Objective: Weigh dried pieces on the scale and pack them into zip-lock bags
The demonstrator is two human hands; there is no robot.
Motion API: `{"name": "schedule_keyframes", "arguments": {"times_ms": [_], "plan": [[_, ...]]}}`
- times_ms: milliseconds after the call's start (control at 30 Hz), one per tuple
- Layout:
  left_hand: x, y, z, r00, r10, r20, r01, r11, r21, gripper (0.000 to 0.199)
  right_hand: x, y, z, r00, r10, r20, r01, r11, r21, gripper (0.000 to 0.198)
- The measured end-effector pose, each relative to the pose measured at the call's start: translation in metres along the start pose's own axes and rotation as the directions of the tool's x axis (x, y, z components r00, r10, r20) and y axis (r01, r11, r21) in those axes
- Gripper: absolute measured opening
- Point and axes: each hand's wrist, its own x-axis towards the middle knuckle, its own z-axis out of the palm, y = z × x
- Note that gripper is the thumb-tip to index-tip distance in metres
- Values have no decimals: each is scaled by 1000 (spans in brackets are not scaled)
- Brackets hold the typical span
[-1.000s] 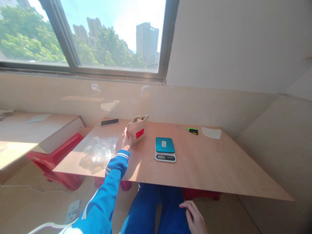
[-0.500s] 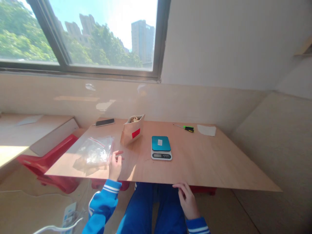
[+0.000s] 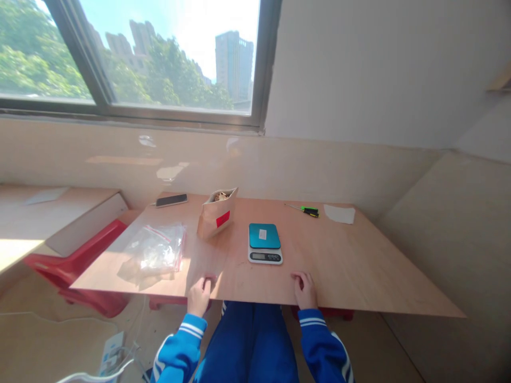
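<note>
Both bare hands rest low in the centre of the frame, at the near edge of the plywood table (image 3: 359,266). The left hand (image 3: 198,295) sits left of centre with its back upward, its thumb and fingers pointing toward the upper right; its fingers are loosely curled and partly open, its grip slack. The right hand (image 3: 305,291) mirrors it right of centre — fingers bent inward to the left, a gap showing between them and the thumb, the grip loose and open. Blue sleeves (image 3: 178,351) with white-striped cuffs come up from the bottom edge, either side of the blue trousers (image 3: 251,346).

The digital kitchen scale (image 3: 265,249) lies flat just above the middle of the two hands, well apart from both. It has a teal square platform with a small white sticker (image 3: 262,234), a white body and a dark button strip beside a grey display, whose reading is too small to make out.

Up and to the left stands a kraft paper bag (image 3: 211,221), open at the top and leaning a little to the right, with a red label (image 3: 222,218) on its front and pale brown pieces (image 3: 221,197) visible in its mouth — too small to identify. Clear zip bags (image 3: 162,249) with red seal lines lie flat at centre left, near the left hand. A smartphone (image 3: 171,200) lies above them; two screwdrivers (image 3: 309,211) lie right of centre.
</note>
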Motion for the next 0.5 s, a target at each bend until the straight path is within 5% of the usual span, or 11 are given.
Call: {"name": "schedule_keyframes", "arguments": {"times_ms": [500], "plan": [[-5, -5, 11, 987, 138, -76, -120, 972, 201, 26, -1, -2, 3, 1000, 18, 7, -18, 1000, -10, 24]]}}
